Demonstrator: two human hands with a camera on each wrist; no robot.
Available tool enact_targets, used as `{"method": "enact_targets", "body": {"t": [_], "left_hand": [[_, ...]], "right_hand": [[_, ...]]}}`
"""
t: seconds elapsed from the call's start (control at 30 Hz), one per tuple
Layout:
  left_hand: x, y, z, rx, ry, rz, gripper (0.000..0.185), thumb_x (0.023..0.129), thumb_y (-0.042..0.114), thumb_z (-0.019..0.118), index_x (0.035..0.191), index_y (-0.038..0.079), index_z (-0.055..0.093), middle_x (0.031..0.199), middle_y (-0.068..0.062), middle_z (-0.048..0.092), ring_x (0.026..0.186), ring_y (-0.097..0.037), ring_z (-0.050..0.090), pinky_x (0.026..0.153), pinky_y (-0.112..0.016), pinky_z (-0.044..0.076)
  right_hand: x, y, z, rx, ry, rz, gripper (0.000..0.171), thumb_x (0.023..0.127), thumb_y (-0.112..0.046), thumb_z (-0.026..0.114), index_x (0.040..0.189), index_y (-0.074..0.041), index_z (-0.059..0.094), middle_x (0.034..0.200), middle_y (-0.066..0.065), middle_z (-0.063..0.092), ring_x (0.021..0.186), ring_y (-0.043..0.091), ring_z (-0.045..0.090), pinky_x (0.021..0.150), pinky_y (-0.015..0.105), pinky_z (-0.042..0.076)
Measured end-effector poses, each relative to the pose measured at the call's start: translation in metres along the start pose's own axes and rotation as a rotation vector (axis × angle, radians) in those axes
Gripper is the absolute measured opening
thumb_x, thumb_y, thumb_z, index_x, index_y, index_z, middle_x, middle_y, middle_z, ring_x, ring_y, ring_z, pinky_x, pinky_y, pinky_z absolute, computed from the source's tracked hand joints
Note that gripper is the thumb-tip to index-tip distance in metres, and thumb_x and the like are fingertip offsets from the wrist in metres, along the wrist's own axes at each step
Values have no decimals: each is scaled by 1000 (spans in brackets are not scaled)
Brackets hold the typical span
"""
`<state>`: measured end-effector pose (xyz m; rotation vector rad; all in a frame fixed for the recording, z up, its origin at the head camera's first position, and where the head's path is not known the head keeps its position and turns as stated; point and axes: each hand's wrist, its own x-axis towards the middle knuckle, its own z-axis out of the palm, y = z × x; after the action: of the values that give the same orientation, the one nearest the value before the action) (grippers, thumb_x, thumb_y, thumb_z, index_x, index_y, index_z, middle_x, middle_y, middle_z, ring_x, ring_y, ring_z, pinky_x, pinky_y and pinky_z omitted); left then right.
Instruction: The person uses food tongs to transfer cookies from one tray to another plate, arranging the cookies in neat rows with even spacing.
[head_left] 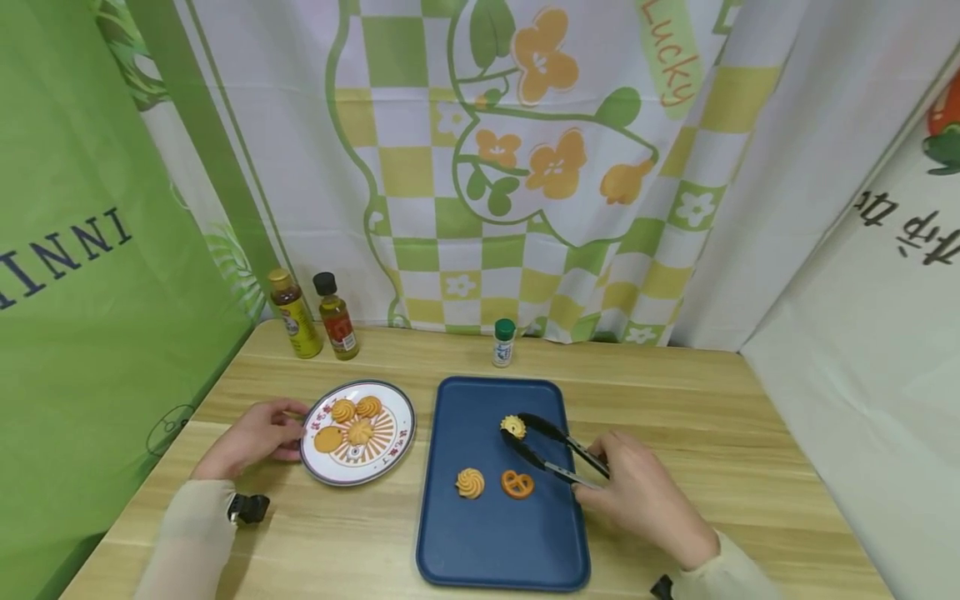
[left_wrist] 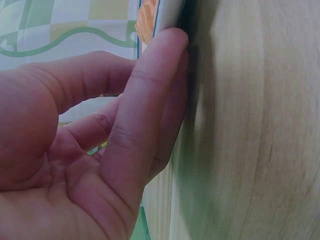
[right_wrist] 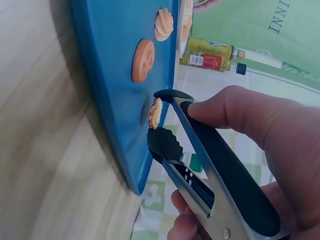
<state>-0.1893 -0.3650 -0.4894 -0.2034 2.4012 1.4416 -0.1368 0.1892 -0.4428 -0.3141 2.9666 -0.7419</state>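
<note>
My right hand (head_left: 637, 492) grips black-and-silver tongs (head_left: 558, 471), thumb on one arm and fingers on the other. Between the tong tips is a pale flower-shaped cookie (right_wrist: 155, 113), held close over the blue tray (head_left: 502, 546), with a shadow on the tray beside it. On that tray lie a swirled cookie (head_left: 470, 483) and a pretzel (head_left: 517, 484). At the left, my left hand (head_left: 258, 433) holds the rim of a white patterned plate (head_left: 397, 408), its fingertips right at the edge in the left wrist view. Several cookies (head_left: 343, 410) sit on the plate.
At the back left stand a yellow-labelled bottle (head_left: 296, 317) and a black-capped oil bottle (head_left: 337, 321). A small green-capped shaker (head_left: 503, 343) is behind the tray. Curtains (head_left: 480, 275) hang along the back of the wooden table (head_left: 675, 392) and at both sides.
</note>
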Motion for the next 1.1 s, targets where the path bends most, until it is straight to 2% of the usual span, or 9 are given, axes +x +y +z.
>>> {"method": "enact_targets", "body": {"t": [0.27, 0.53, 0.73, 0.87, 1.1], "left_hand": [[-2, 2, 0, -2, 2, -8, 52, 110, -3, 59, 157, -17, 42, 120, -25, 67, 88, -19, 75, 79, -33, 75], [-1, -1, 1, 2, 4, 0, 52, 110, -3, 59, 157, -17, 43, 119, -25, 68, 87, -19, 74, 78, -33, 75], [1, 2, 0, 6, 2, -9, 52, 110, -3, 59, 158, -16, 42, 119, -25, 67, 88, -19, 75, 79, -33, 75], [0, 3, 0, 1, -1, -9, 52, 110, -3, 59, 158, -17, 42, 119, -24, 66, 87, -19, 75, 79, -32, 75], [-4, 5, 1, -1, -3, -4, 52, 110, -4, 59, 157, -17, 42, 119, -25, 67, 88, -19, 75, 79, -32, 75]], "right_hand": [[12, -17, 5, 20, -47, 9, 48, 83, -32, 95, 116, -5, 73, 113, 7, 72, 91, 17, 62, 76, 34, 59], [19, -36, 14, 29, -52, -27, 43, 82, -26, 95, 114, -7, 74, 107, 4, 69, 86, 16, 59, 71, 31, 56], [25, -49, 18, 40, -53, -51, 41, 83, -26, 92, 115, -8, 74, 109, 3, 69, 88, 15, 60, 74, 33, 57], [32, -57, 22, 65, -81, -67, 43, 83, -27, 90, 118, -7, 74, 107, 3, 67, 83, 16, 57, 70, 32, 53], [44, -72, 31, 92, -125, -106, 43, 87, -30, 89, 120, -7, 74, 107, 3, 65, 86, 18, 55, 73, 34, 52]]}}
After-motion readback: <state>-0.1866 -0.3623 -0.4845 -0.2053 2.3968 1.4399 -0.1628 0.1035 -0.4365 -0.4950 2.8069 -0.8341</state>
